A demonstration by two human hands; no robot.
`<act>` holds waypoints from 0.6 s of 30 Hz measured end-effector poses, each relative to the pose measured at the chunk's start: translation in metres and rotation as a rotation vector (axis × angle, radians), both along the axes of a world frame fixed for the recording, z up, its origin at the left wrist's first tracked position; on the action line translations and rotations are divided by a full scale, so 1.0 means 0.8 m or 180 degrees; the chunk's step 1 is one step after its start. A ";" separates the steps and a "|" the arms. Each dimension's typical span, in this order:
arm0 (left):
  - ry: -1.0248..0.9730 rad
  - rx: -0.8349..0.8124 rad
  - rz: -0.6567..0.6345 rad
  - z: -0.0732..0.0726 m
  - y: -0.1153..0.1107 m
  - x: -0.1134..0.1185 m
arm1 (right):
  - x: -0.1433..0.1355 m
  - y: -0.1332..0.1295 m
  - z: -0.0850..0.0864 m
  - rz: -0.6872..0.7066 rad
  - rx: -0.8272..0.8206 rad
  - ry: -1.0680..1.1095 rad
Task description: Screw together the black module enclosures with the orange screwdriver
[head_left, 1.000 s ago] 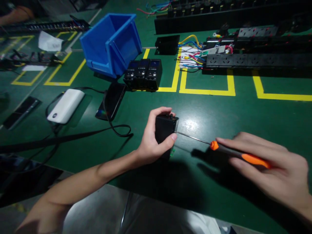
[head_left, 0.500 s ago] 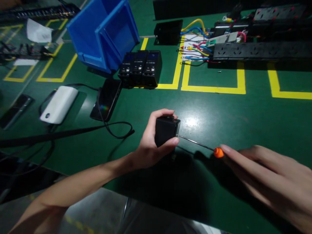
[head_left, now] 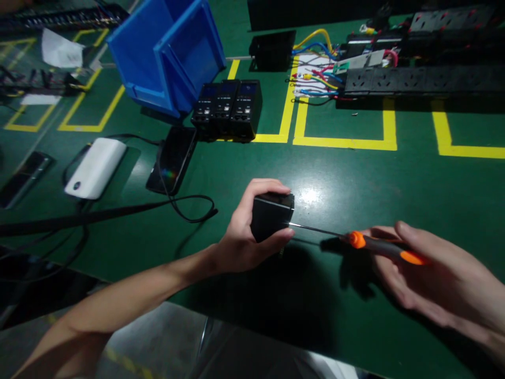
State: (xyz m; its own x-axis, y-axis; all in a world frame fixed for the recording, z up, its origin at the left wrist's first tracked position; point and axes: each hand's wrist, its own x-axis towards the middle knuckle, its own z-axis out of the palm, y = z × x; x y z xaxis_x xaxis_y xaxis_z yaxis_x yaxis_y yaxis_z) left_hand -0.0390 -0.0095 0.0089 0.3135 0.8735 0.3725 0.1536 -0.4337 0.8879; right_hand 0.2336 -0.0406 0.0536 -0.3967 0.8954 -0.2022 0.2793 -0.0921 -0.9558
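2 bare hands meet over the near middle of the green table [head_left: 355, 184]. The left hand [head_left: 244, 234] is closed around a small black box [head_left: 270, 218], fingers over its far side and thumb along its near side; whether the box touches the table cannot be told. The right hand [head_left: 437, 273] is half open, its fingers curled loosely about the handle of a screwdriver [head_left: 357, 240]. The shaft runs leftward, its tip at the right face of the box, close to the left thumb.

For good control, the shaft should probably stay square to that face, with light, steady pressure and a firm left grip. The left thumb would be safer a little lower, since a slip could catch it. 3 black units [head_left: 229, 110] stand farther off, beside a blue bin [head_left: 193, 63].
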 end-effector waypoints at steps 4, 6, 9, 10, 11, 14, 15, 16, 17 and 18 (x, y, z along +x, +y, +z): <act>0.0112 0.0188 -0.0059 0.000 0.002 -0.002 | 0.015 -0.005 -0.004 0.0018 -0.0356 -0.0133; 0.0119 0.0112 -0.0014 0.000 0.003 -0.003 | 0.019 -0.008 -0.006 0.0044 0.0729 -0.0528; 0.0084 -0.0050 0.0068 -0.001 0.004 -0.003 | 0.022 -0.016 -0.007 0.0256 0.2394 -0.1245; 0.0069 -0.0121 0.0072 0.000 0.004 -0.003 | 0.023 -0.018 -0.008 0.0340 0.2724 -0.1511; 0.0050 -0.0205 0.0071 0.000 0.003 -0.002 | 0.023 -0.021 -0.008 0.0364 0.2922 -0.1737; -0.0019 -0.0441 0.0075 0.001 0.001 -0.001 | 0.020 -0.022 -0.006 0.0233 0.2845 -0.1734; -0.0030 -0.0483 0.0084 0.002 0.000 0.000 | 0.018 -0.020 -0.006 0.0143 0.2629 -0.1505; -0.0034 -0.0505 0.0096 0.002 -0.001 0.000 | 0.015 -0.017 -0.005 0.0051 0.2318 -0.1202; -0.0034 -0.0512 0.0110 0.002 -0.001 0.001 | 0.013 -0.014 -0.004 -0.0040 0.1911 -0.0867; -0.0040 -0.0507 0.0123 0.002 -0.002 0.001 | 0.010 -0.011 -0.003 -0.0118 0.1434 -0.0517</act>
State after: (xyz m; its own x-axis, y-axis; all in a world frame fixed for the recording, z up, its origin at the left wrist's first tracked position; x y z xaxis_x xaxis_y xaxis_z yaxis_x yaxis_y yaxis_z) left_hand -0.0382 -0.0108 0.0102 0.2747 0.9331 0.2321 0.1559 -0.2814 0.9468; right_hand 0.2420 -0.0491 0.0515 -0.3584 0.9210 0.1524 0.4327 0.3086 -0.8471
